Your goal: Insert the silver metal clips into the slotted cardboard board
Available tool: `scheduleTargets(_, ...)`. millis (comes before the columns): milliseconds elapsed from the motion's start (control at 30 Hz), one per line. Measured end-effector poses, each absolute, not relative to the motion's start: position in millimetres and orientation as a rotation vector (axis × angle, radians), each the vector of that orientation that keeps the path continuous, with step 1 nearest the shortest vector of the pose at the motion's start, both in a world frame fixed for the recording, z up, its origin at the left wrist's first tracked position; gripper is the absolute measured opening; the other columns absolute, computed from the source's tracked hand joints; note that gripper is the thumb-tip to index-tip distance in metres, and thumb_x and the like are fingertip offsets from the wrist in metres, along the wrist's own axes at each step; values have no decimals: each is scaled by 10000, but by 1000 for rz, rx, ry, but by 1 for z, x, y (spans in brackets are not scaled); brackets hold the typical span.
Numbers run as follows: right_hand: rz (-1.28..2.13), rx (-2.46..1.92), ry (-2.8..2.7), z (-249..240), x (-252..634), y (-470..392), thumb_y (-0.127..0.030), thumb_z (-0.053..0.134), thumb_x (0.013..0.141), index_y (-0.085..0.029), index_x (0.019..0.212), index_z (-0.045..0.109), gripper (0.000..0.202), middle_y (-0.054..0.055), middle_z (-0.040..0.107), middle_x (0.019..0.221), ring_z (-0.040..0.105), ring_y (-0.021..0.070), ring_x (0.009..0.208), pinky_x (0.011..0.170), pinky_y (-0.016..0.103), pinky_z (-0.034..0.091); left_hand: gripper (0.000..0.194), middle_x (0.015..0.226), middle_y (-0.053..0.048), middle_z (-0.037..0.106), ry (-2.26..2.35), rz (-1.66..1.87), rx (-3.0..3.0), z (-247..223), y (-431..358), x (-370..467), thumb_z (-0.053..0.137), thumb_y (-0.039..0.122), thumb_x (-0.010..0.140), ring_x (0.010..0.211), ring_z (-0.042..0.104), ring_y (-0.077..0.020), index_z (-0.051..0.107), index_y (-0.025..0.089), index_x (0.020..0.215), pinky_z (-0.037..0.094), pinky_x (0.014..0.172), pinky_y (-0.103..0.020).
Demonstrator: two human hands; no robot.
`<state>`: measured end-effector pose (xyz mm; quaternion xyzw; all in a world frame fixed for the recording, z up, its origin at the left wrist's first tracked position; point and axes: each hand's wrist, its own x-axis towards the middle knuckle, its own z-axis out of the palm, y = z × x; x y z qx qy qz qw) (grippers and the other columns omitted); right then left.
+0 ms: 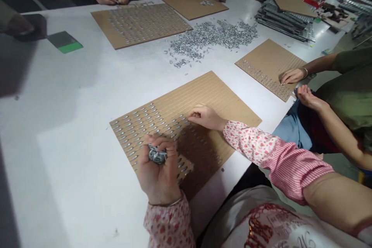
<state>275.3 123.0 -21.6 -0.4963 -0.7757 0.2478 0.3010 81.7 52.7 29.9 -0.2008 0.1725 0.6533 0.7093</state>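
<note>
Pieces [157, 155], silvery: one handful, your left hand [158, 176] curled around it, above your brown board [215, 93]; others set in rows on that board. Your right hand [207, 117]: fingers bent, over the rows; cannot tell if it grips a piece. Beyond: loose pile [215, 34] on the white surface [78, 131]. To your right: co-worker's board [267, 53], partly filled. Farther: grey stack [281, 19].

pass: open tabletop [78, 124] left of near board [215, 93] | block: metal-piece pile [215, 35] beyond; 1 co-worker's board [266, 54] at right
</note>
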Motion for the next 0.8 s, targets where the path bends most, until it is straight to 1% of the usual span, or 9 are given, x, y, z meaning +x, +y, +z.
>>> scheduleTargets(67, 604, -1344, -2139, -30, 270, 132, -289, 638, 830, -160, 812, 680, 137, 18, 632, 772, 524, 131, 800, 810, 257, 351, 171, 725, -9, 528, 324, 1423, -387, 23, 54, 73, 329, 176, 941, 565, 511, -89, 491, 155, 990, 450, 488, -169)
scheduleTargets(133, 557, -1393, -2189, -35, 267, 136, -321, 637, 833, -171, 816, 686, 159, 23, 629, 788, 511, 142, 820, 805, 264, 337, 157, 712, -4, 508, 351, 1388, -337, 17, 53, 67, 335, 156, 926, 550, 487, -88, 489, 153, 951, 435, 478, -174)
scheduleTargets(200, 523, -1429, -2212, -38, 267, 136, -356, 623, 843, -182, 824, 695, 189, 27, 629, 796, 500, 148, 829, 792, 268, 328, 171, 741, -19, 518, 440, 1376, -321, 13, 50, 64, 337, 153, 910, 585, 502, -101, 501, 141, 958, 451, 497, -193)
scheduleTargets(267, 509, -1442, -2224, -39, 268, 135, -380, 605, 854, -193, 831, 701, 212, 27, 634, 808, 496, 150, 834, 783, 271, 322, 227, 807, -52, 544, 547, 1386, -339, 10, 49, 64, 328, 162, 899, 636, 526, -122, 521, 125, 1011, 477, 522, -223)
scheduleTargets(333, 507, -1448, -2236, -38, 268, 133, -392, 589, 863, -202, 842, 704, 223, 25, 639, 826, 491, 149, 838, 779, 274, 319, 261, 839, -65, 554, 585, 1392, -377, 9, 49, 65, 323, 156, 897, 658, 535, -127, 534, 121, 1047, 485, 531, -227)
scheduleTargets(467, 493, -1463, -2250, -36, 268, 131, -409, 572, 871, -217, 872, 708, 235, 28, 640, 847, 485, 154, 857, 781, 280, 313, 224, 776, -29, 533, 468, 1378, -401, 9, 49, 69, 357, 123, 899, 624, 514, -101, 538, 131, 1031, 458, 512, -184)
scheduleTargets(567, 493, -1464, -2233, -36, 268, 131, -420, 591, 856, -219, 863, 710, 234, 29, 640, 836, 491, 159, 865, 778, 279, 313, 210, 748, -18, 525, 451, 1361, -365, 10, 47, 73, 360, 111, 903, 600, 499, -98, 531, 127, 1024, 444, 495, -181)
scheduleTargets(700, 614, -1458, -2107, -36, 267, 135, -407, 618, 838, -191, 813, 693, 231, 8, 614, 770, 508, 126, 798, 784, 253, 329, 159, 716, -7, 503, 432, 1288, -358, 8, 46, 78, 354, 91, 893, 575, 480, -92, 505, 126, 925, 425, 478, -176)
scheduleTargets(800, 650, -1533, -2043, -37, 263, 138, -388, 626, 836, -182, 799, 686, 218, -5, 590, 740, 495, 114, 762, 780, 246, 321, 147, 705, -5, 499, 441, 1267, -352, 6, 46, 80, 354, 89, 889, 577, 490, -91, 491, 136, 863, 425, 479, -173)
